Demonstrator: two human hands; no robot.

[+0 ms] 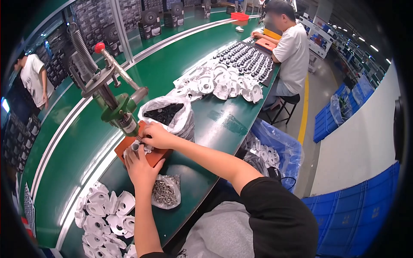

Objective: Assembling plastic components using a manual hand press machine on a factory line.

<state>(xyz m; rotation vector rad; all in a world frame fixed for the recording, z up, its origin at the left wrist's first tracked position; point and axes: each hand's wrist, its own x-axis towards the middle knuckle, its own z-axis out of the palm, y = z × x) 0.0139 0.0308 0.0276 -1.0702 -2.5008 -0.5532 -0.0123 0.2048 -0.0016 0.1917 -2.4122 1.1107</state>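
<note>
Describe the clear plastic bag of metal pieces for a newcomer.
On the green tabletop, find the green press with the red-knobbed lever. Lower down, right of the left forearm, is the clear plastic bag. It holds silvery pieces; the larger whitish plastic bag holds black ones.

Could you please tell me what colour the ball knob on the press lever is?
The ball knob is red; it shows clearly in the head view.

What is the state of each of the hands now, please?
Left hand: thumb spread, fingers at a white part; grip cannot be told.
Right hand: fingers curled near this part; whether holding something, cannot be told.
</note>
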